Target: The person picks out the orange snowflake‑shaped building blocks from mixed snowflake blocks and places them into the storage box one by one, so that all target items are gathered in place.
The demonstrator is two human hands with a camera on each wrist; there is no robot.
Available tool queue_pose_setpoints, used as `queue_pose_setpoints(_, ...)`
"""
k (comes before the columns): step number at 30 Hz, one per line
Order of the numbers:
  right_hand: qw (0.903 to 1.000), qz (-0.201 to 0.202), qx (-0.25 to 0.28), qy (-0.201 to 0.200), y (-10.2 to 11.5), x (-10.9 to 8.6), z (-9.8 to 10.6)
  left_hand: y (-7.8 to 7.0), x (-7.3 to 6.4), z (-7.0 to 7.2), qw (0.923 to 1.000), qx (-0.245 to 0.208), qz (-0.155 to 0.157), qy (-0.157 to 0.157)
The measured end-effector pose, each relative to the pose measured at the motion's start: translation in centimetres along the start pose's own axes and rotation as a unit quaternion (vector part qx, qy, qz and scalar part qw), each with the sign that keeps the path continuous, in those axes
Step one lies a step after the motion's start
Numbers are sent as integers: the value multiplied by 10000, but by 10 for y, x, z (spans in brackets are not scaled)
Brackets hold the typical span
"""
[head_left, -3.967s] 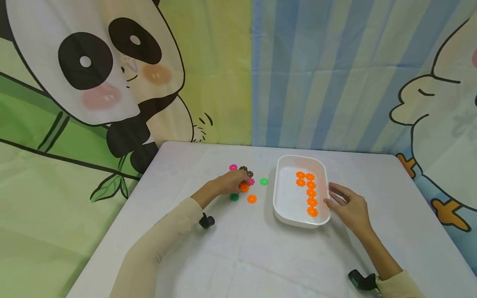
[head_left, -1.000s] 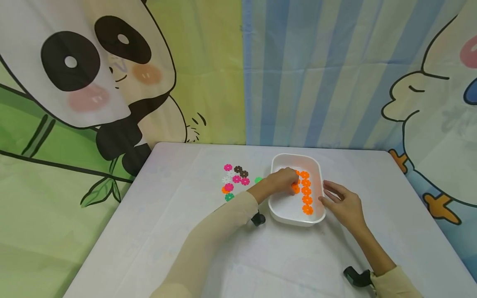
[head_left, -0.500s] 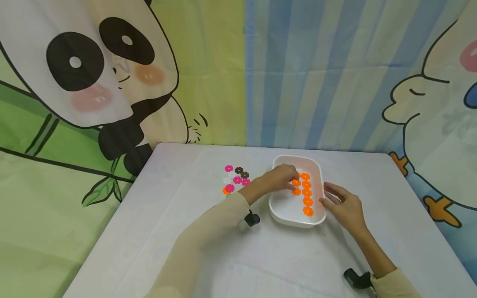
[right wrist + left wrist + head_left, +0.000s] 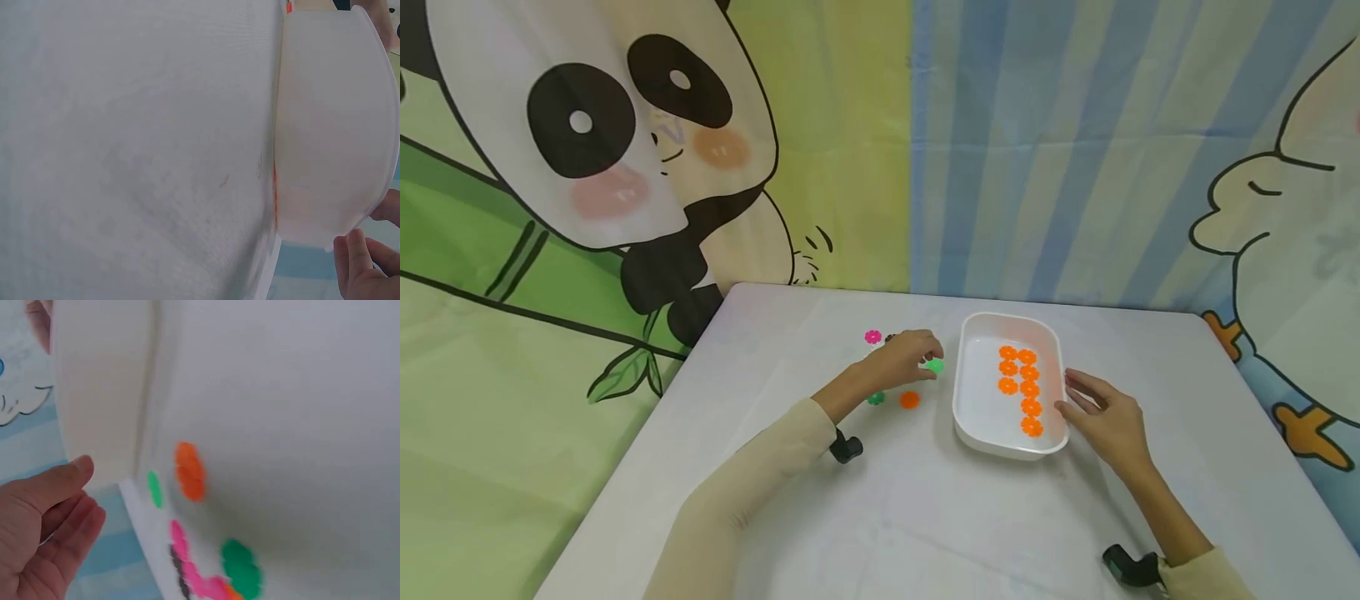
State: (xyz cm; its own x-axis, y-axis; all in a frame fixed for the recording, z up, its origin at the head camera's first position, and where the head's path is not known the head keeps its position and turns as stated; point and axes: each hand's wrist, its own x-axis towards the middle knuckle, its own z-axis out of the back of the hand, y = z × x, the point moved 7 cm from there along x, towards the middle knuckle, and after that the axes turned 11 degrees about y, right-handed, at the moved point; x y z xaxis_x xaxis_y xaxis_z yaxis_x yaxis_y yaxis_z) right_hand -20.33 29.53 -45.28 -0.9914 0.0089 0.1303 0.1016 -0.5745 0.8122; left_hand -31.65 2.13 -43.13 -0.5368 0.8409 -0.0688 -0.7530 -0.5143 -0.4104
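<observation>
In the head view my left hand (image 4: pixel 901 360) hovers over a group of loose snowflake discs, fingers loosely bent. Nothing shows between its thumb and fingers in the left wrist view. Near it lie a light green disc (image 4: pixel 936 366), an orange disc (image 4: pixel 910 400), a dark green disc (image 4: pixel 876 398) and a pink disc (image 4: pixel 872 337); the hand covers others. My right hand (image 4: pixel 1108 421) touches the right rim of a white tray (image 4: pixel 981 433) with relaxed fingertips and thumb. Inside the tray, several orange snowflake discs (image 4: pixel 1030 389) form a column with a shorter one at its left.
Everything stands on a white-covered table (image 4: pixel 925 517). A printed curtain (image 4: pixel 850 150) with a panda and stripes hangs behind its far edge. Each wrist carries a small black camera, such as the left wrist camera (image 4: pixel 847 447).
One more orange disc lies in the tray's shorter column, where my left hand let go of it. That hand has moved left, back over the loose discs. My right hand stays at the rim.
</observation>
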Motion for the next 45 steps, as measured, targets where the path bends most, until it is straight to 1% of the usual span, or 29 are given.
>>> queue_pose_setpoints(2, 10000, 41, 1, -25, 0, -1, 1, 8, -7, -11, 9995, -141, 39, 284)
queue_pose_setpoints(5, 10000, 91, 11, -38, 0, -2, 2, 17, -16, -26, 9970, -292, 125, 699)
queue_pose_setpoints(8, 9999, 93, 11, -53, 1, -2, 2, 20, -23, -34, 9948, -376, 140, 931)
queue_pose_setpoints(10, 10000, 84, 8, -53, 1, -2, 2, 21, -26, -36, 9943, -419, 110, 974)
queue_pose_setpoints(12, 10000, 78, 5, -49, 1, -2, 2, 21, -27, -36, 9947, -408, 31, 943)
queue_pose_setpoints(15, 10000, 76, -20, -21, 0, -1, 1, 22, -28, -36, 9950, -393, -77, 915)
queue_pose_setpoints(18, 10000, 82, -38, -17, 1, -1, 1, 23, -26, -36, 9942, -427, -135, 982)
queue_pose_setpoints(20, 10000, 81, -40, -20, 1, -1, 2, 25, -24, -37, 9932, -445, -97, 1068)
queue_pose_setpoints(26, 10000, -39, 51, 30, 2, -1, 1, 30, -20, -41, 9895, -464, 239, 1351)
queue_pose_setpoints(31, 10000, -45, 24, 25, 3, -2, 1, 29, -24, -45, 9858, -556, 391, 1538)
queue_pose_setpoints(33, 10000, -13, 15, 15, 3, -2, 1, 27, -26, -45, 9848, -573, 396, 1589)
queue_pose_setpoints(39, 10000, 0, 30, 24, 2, -2, 1, 24, -30, -41, 9860, -367, 231, 1612)
queue_pose_setpoints(45, 10000, 42, 24, 4, 1, -2, 1, 25, -29, -37, 9892, -162, 36, 1453)
